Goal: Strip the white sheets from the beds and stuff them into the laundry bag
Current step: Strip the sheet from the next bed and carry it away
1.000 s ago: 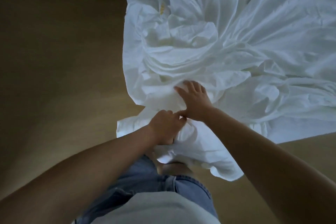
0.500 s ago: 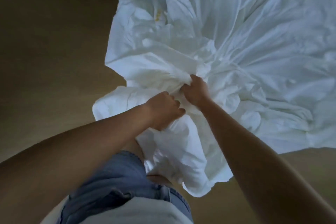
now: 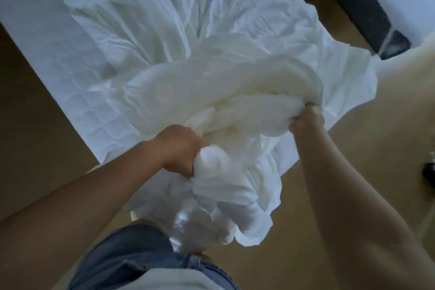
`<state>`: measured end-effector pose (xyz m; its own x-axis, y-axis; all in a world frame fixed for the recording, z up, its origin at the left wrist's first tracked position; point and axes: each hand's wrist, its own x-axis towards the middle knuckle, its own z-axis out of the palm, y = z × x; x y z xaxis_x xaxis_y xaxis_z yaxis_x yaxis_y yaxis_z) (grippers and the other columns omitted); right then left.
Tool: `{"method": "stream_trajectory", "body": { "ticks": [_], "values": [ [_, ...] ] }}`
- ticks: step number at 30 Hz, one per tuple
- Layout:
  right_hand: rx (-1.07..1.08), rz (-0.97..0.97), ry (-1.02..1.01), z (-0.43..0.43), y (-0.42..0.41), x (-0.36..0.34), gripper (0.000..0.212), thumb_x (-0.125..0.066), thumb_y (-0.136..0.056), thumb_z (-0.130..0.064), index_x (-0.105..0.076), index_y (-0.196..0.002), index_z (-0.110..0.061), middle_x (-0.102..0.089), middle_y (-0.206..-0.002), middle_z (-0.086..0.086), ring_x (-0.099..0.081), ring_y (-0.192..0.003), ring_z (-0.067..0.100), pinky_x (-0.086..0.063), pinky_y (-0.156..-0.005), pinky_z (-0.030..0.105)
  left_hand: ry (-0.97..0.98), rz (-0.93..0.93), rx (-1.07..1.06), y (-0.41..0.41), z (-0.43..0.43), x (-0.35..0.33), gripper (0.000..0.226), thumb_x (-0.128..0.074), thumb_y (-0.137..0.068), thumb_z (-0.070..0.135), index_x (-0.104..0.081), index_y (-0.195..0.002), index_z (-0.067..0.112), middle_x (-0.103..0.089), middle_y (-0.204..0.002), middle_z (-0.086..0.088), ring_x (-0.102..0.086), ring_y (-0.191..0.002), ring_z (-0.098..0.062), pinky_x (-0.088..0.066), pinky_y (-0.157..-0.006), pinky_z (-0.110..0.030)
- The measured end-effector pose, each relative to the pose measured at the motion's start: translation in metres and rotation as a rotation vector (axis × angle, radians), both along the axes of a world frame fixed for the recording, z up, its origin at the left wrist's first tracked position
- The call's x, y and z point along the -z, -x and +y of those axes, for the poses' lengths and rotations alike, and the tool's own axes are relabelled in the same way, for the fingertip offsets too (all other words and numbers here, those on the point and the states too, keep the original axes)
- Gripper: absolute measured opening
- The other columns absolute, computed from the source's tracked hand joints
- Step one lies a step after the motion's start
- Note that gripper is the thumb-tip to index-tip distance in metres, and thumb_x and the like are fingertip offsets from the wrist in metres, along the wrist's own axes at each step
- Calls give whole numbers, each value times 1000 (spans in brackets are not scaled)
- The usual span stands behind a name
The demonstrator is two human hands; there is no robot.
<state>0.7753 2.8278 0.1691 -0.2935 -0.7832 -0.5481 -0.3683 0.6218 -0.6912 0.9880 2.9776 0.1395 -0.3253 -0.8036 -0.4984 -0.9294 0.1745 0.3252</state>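
A crumpled white sheet (image 3: 211,82) lies bunched over the foot of a bed, and its lower end hangs down in front of my legs. My left hand (image 3: 181,148) is clenched on a thick wad of the sheet near the middle. My right hand (image 3: 306,120) grips a rolled fold of the same sheet further right and higher. The bare quilted mattress (image 3: 77,73) shows at the left where the sheet has come away. No laundry bag is in view.
Tan floor (image 3: 35,148) runs along both sides of the bed. A dark strip, perhaps another bed's base (image 3: 357,4), crosses the top right corner. A small dark object (image 3: 429,174) sits at the right edge. My jeans (image 3: 131,252) fill the bottom.
Both hands have gathered more sheet and pulled it toward me; the right hand has moved out to the right. The view has swung, so bare mattress now shows on the left.
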Motion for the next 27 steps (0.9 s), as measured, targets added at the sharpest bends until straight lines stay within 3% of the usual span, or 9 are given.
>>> {"method": "stream_trajectory", "body": {
  "ticks": [4,8,10,12,16,20,22,25,27],
  "values": [
    [-122,88,-147,34,24,31,87,-72,-73,-45,-29,-143,-18,-41,-130,9,-44,-118,28,-39,-98,41,-12,48,-89,14,-6,-11,48,-77,-62,41,-61,-107,33,-66,-97,6,-61,-88,-18,-49,-70,-29],
    [-988,83,108,119,6,22,121,-81,-63,-49,0,-151,-32,-12,-156,5,-15,-143,22,-19,-117,42,-216,190,-332,8,1,-7,50,-86,-52,35,-68,-97,23,-68,-90,2,-63,-79,-17,-51,-67,-29],
    [-1455,366,148,161,2,30,132,-79,-56,-62,15,-146,-40,-2,-158,5,-5,-145,25,-14,-117,47,-341,292,-476,-2,12,-8,53,-88,-45,33,-66,-89,14,-69,-87,-3,-65,-75,-19,-53,-64,-32],
    [-1558,571,405,185,-9,44,126,-74,-58,-67,14,-144,-40,-15,-155,17,-17,-142,37,-24,-112,55,-399,367,-557,-9,28,-12,58,-86,-38,34,-68,-88,10,-71,-86,-8,-68,-74,-23,-56,-67,-36],
    [-1490,456,675,195,-46,48,96,-50,-64,-68,-21,-143,-22,-56,-123,21,-59,-105,40,-48,-86,47,-395,394,-685,-30,71,-19,58,-85,-40,36,-68,-90,12,-71,-85,-5,-69,-80,-24,-56,-71,-37],
    [-1589,256,462,213,-82,29,80,-69,-75,-42,-32,-144,-27,-62,-115,11,-60,-100,35,-46,-82,38,-449,299,-746,-51,113,-34,90,-84,-41,50,-57,-122,22,-61,-126,-3,-59,-114,-23,-47,-97,-39],
    [-1604,195,265,220,-97,22,68,-74,-74,-33,-45,-136,-27,-64,-115,5,-60,-103,28,-47,-88,38,-368,56,-654,-45,138,-44,118,-84,-54,55,-19,-149,29,-34,-148,-3,-35,-135,-25,-34,-108,-42],
    [-1510,-92,-74,231,-112,18,41,-77,-71,-14,-63,-110,-12,-66,-103,5,-61,-98,22,-51,-87,39,-46,-448,-372,-13,178,-47,139,-73,-55,73,18,-149,27,-1,-157,-13,-1,-144,-36,-6,-112,-61],
    [-1476,-211,-266,237,-114,25,38,-72,-73,-4,-63,-110,-6,-62,-106,6,-58,-101,18,-51,-87,31,54,-502,-313,15,201,-38,128,-67,-69,67,22,-148,18,7,-157,-18,8,-145,-39,4,-109,-66]
  ]
}}
